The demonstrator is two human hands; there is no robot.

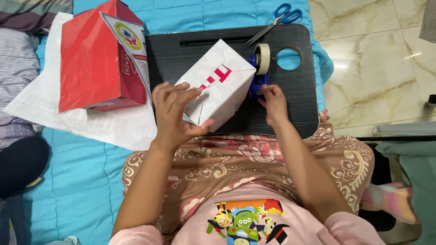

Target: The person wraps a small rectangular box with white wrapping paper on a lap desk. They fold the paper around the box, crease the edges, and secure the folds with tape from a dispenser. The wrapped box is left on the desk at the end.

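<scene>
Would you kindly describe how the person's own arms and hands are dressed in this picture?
Both forearms are bare to above the elbow. The left hand and right hand wear no gloves, rings or watch. Short pale pink sleeves show at the picture's lower edge.

Looks like somebody's bedroom at home: a quilted turquoise bedspread (pixel 81 172), a black wood-grain lap desk (pixel 295 109) sitting on it, and glossy cream marble floor tiles (pixel 372 68) alongside.

We saw a red box (pixel 93 61) lying on white paper (pixel 68 115) and blue-handled scissors (pixel 278 19) at the black bench's (pixel 295 97) far edge.
</scene>
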